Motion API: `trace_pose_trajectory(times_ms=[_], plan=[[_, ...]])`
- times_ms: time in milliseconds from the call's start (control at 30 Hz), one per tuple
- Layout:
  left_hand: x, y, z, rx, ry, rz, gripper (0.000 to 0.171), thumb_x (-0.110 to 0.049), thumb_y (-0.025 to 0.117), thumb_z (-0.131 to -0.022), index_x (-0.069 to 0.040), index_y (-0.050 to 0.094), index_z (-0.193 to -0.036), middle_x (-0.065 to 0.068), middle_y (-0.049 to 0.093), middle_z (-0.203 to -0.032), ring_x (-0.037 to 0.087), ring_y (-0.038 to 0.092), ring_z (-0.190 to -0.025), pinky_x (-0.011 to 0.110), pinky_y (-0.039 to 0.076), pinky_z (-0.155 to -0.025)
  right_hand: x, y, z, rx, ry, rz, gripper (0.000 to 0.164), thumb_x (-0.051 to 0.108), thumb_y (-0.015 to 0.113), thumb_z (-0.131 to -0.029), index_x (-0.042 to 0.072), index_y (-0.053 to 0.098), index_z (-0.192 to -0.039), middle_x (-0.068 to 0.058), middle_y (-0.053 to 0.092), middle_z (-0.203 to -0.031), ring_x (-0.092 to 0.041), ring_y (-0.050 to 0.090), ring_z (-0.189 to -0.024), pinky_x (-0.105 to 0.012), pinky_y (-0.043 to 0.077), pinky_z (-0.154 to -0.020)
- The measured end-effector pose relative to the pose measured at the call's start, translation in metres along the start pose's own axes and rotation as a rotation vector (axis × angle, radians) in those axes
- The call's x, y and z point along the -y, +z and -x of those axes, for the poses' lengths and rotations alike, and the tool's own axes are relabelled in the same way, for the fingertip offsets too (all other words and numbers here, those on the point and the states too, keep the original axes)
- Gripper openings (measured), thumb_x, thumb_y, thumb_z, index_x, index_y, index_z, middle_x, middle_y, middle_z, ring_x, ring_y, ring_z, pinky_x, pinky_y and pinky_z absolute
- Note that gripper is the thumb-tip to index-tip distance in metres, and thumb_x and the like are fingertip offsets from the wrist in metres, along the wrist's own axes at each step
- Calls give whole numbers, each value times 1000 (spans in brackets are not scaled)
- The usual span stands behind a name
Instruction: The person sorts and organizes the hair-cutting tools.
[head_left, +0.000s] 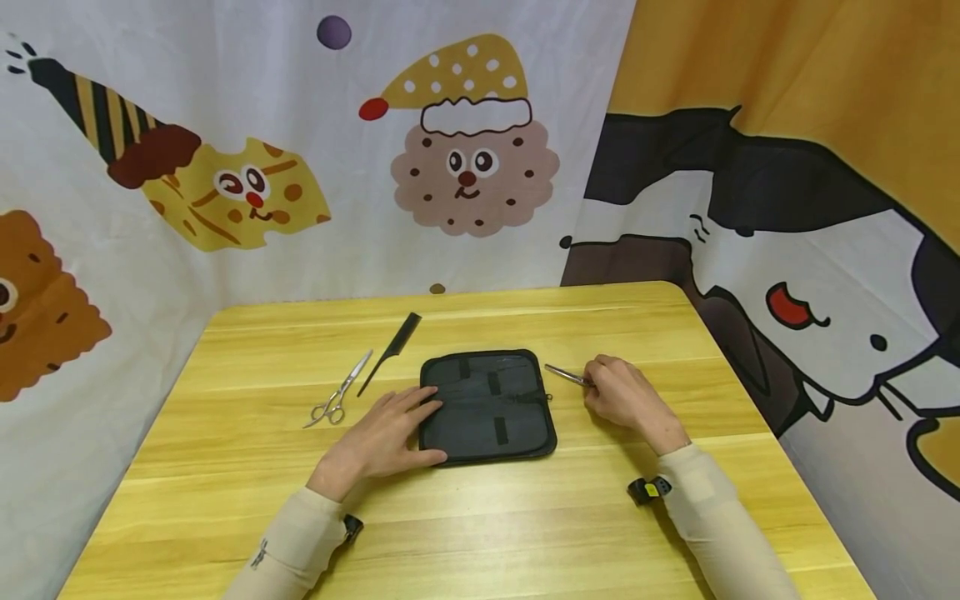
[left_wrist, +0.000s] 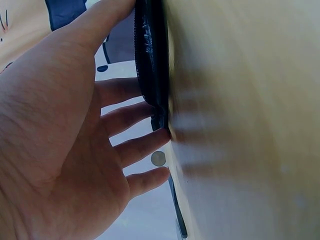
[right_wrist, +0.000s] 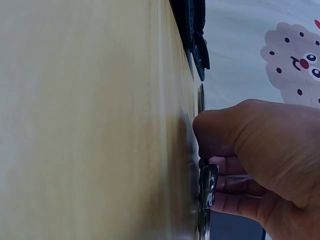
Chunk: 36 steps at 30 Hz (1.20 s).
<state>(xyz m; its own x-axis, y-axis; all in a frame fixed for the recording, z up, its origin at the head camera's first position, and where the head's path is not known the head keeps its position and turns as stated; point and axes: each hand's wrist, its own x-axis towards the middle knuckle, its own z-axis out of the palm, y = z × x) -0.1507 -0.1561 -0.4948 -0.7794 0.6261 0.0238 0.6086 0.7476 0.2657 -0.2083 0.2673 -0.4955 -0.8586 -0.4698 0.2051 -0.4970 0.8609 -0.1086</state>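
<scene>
- A black case [head_left: 465, 429] lies flat at mid-table, small dark bands on its upward face.
- Fingers extended and spread, a left hand [head_left: 384, 439] touches the case's left edge.
- Just right of the case, a right hand [head_left: 624, 394] pinches a shiny metal tool [head_left: 566, 374], its slim end toward the case.
- Scissors [head_left: 344, 388] and a comb [head_left: 400, 340] lie near each other, left of the case.
- Behind the wood-grain table [head_left: 480, 525] hangs a cartoon-printed cloth [head_left: 285, 75].
</scene>
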Motion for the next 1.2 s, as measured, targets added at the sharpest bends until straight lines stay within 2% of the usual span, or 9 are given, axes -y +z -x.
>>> trace_pose_trajectory(times_ms=[533, 1000, 1200], plan=[[-1, -2, 0, 3, -4, 1, 90, -71, 60, -91, -8, 51, -155, 15, 35, -163, 35, 30, -146, 62, 29, -116, 2, -11, -2, -92, -12, 5, 18, 6, 74, -72, 2, 73, -90, -6, 63, -82, -21, 58, -71, -38, 55, -60], [-3, -3, 1, 0, 0, 6, 89, -68, 62, -91, -6, 51, -154, 16, 36, -162, 36, 31, -146, 63, 28, -115, 23, -32, -7, -216, -79, -37, 18, 4, 74, -75, 1, 74, -93, -7, 66, -87, -19, 60, -75, -35, 57, -61], [-2, -2, 1, 4, 2, 12, 89, -69, 62, -91, -7, 51, -154, 15, 35, -162, 35, 30, -146, 63, 28, -115, 30, -38, -10, -270, -106, -91, 16, 3, 74, -75, 2, 74, -92, -7, 67, -86, -17, 61, -74, -35, 56, -61]])
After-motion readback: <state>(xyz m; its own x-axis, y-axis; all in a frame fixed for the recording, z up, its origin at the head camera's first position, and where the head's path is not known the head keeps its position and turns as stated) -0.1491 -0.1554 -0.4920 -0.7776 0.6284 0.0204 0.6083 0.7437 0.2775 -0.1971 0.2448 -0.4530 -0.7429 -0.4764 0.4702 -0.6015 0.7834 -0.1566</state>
